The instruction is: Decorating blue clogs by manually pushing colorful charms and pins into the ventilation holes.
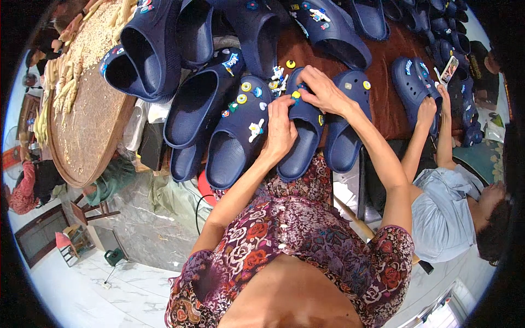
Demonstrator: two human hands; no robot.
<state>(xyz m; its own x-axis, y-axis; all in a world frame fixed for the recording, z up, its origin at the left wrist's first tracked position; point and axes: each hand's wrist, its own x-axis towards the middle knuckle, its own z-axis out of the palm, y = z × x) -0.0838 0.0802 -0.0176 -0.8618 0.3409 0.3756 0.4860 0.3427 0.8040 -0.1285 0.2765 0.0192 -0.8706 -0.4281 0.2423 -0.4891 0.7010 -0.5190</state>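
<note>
Navy clog (304, 112) with yellow charm (296, 95)

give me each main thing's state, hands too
Middle navy clog: handled, opening up
Left hand: curled, on middle navy clog
Right hand: bent over middle navy clog
Adjacent left navy clog: charms fitted
Adjacent right navy clog: some holes open
Co-worker's clog: held
Round tray: loaded with corn

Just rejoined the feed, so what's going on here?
A person is handling a navy clog: the left hand is on its left side, the right hand at a yellow charm over its toe. Whether the right hand grips that charm is hard to tell. The neighbouring clog to the left carries several charms. Other small charms lie on the brown cloth beyond. At right, a co-worker's hand is at another clog.
</note>
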